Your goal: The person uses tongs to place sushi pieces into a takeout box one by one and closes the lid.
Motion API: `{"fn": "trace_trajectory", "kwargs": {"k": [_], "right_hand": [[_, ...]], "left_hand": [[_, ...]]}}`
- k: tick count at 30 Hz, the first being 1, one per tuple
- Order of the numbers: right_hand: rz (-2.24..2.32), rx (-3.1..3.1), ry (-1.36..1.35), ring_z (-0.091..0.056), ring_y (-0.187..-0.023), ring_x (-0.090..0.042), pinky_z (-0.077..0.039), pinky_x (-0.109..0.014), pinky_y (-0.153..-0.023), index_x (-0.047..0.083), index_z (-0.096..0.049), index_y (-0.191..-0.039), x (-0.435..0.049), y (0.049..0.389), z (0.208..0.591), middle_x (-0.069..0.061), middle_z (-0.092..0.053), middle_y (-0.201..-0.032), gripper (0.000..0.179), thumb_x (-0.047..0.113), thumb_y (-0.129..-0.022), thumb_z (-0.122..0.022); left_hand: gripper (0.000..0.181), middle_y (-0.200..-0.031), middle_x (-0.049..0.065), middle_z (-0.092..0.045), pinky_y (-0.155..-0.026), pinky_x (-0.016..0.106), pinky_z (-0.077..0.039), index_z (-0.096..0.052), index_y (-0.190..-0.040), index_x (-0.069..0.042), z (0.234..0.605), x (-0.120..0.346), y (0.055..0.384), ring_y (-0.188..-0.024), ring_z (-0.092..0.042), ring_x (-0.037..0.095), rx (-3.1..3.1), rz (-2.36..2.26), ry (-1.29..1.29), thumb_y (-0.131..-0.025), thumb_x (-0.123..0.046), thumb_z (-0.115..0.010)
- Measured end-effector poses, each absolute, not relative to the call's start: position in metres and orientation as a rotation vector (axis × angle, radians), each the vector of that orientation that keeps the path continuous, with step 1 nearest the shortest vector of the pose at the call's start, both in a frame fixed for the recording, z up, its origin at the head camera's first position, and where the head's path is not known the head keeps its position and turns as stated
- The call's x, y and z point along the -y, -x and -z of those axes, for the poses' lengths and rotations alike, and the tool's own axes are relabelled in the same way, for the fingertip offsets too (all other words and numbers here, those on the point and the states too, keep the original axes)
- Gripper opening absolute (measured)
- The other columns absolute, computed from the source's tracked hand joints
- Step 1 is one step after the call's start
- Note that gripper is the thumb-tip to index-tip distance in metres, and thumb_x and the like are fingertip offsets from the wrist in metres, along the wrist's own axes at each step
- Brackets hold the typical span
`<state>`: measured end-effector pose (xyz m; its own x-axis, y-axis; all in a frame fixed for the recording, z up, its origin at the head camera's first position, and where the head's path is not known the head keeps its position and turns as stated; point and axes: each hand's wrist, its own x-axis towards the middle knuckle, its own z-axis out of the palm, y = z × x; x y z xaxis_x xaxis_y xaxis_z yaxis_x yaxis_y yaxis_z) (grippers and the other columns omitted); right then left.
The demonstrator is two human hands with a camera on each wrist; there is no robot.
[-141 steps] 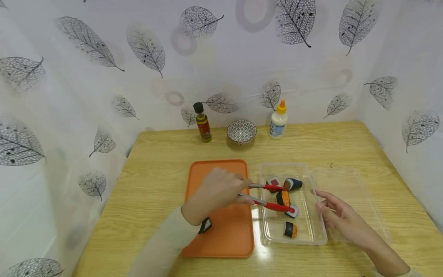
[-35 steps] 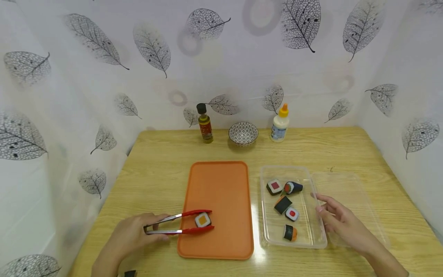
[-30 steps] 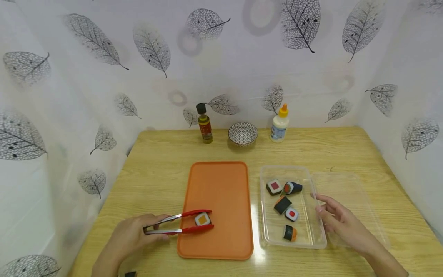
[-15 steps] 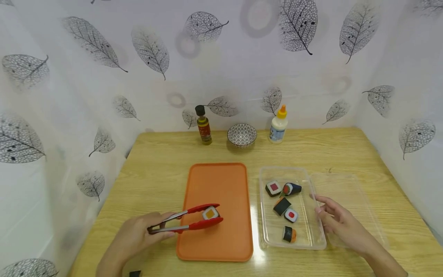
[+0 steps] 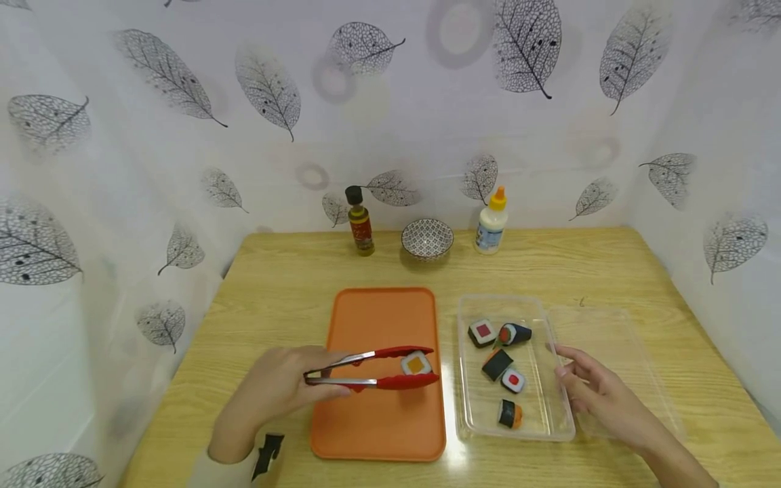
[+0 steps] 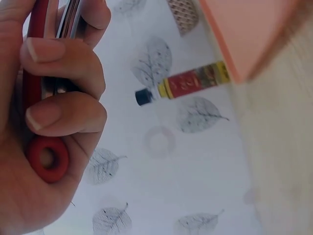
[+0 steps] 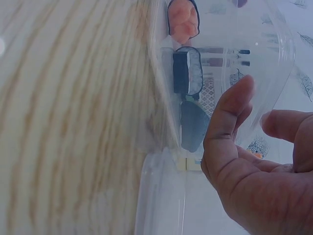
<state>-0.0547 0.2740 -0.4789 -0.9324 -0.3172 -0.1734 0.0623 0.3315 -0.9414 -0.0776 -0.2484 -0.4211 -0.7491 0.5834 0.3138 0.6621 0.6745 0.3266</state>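
Observation:
My left hand (image 5: 277,386) grips a pair of tongs (image 5: 403,383) with red tips. Between those tips sits a sushi roll piece (image 5: 417,364) with white rice and an orange centre, over the right part of the orange tray (image 5: 378,430). In the left wrist view, fingers curl round the tongs' handles near a red ring (image 6: 47,159). My right hand (image 5: 604,393) holds the right-hand rim of a clear plastic box (image 5: 537,434), thumb and fingers at its edge. Inside lie several sushi pieces, among them a cone-shaped hand roll (image 5: 517,334) and a red-centred roll (image 5: 513,381).
A flat clear lid (image 5: 622,366) lies right of the box. Along the back stand a dark-capped sauce bottle (image 5: 361,232), a patterned bowl (image 5: 427,239) and a white squeeze bottle (image 5: 490,229). Leaf-printed cloth rises behind and beside the table.
The tongs were over the box, then at the tray's left with the orange-centred roll between their tips; left hand, tongs and roll have since moved right across the tray. Right hand stays at the box.

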Motion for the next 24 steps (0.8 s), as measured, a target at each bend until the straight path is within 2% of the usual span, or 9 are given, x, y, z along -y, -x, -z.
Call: {"fn": "trace_trajectory", "kwargs": {"k": [3,10,13,18,24], "right_hand": [[1.627,-2.277,0.220,-0.064,-0.093,-0.009,-0.062,-0.034,-0.075,-0.006,-0.026,-0.161,-0.274,0.055,0.479,-0.009,-0.059,-0.110,0.054,0.018,-0.115,-0.043],[1.638,-2.264,0.220,-0.065,-0.096,-0.008,-0.063,-0.034,-0.076,-0.007,-0.025,-0.160,-0.275,0.055,0.479,-0.008,-0.060,-0.110,0.054,0.017,-0.115,-0.043],[1.650,-2.252,0.235,-0.065,-0.096,-0.008,-0.063,-0.035,-0.076,-0.007,-0.025,-0.160,-0.274,0.055,0.479,-0.007,-0.060,-0.111,0.054,0.016,-0.115,-0.043],[1.652,-2.255,0.254,-0.065,-0.096,-0.008,-0.063,-0.035,-0.075,-0.007,-0.025,-0.160,-0.273,0.055,0.479,-0.007,-0.061,-0.112,0.054,0.015,-0.115,-0.043],[1.649,-2.254,0.247,-0.066,-0.095,-0.009,-0.063,-0.035,-0.075,-0.008,-0.024,-0.160,-0.273,0.055,0.478,-0.009,-0.060,-0.110,0.054,0.016,-0.115,-0.043]], "left_hand": [[0.047,-0.074,-0.023,-0.058,-0.057,0.010,-0.037,-0.079,-0.122,-0.031,0.414,0.237,0.084,-0.063,-0.043,-0.008,2.696,0.586,1.067,-0.083,-0.058,-0.081],[0.050,-0.074,-0.018,-0.060,-0.054,0.013,-0.033,-0.079,-0.121,-0.029,0.395,0.207,0.098,-0.059,-0.040,-0.005,2.730,0.457,1.181,-0.084,-0.064,-0.078],[0.051,-0.073,-0.018,-0.057,-0.053,0.014,-0.031,-0.080,-0.119,-0.031,0.388,0.196,0.102,-0.058,-0.038,-0.004,2.746,0.391,1.208,-0.084,-0.067,-0.075],[0.044,-0.068,-0.017,-0.045,-0.052,0.017,-0.027,-0.079,-0.108,-0.032,0.376,0.180,0.106,-0.057,-0.035,-0.001,2.804,0.288,1.224,-0.084,-0.068,-0.075],[0.043,-0.068,-0.017,-0.048,-0.051,0.017,-0.029,-0.078,-0.106,-0.030,0.366,0.165,0.110,-0.056,-0.038,-0.001,2.782,0.185,1.283,-0.084,-0.068,-0.075]]}}
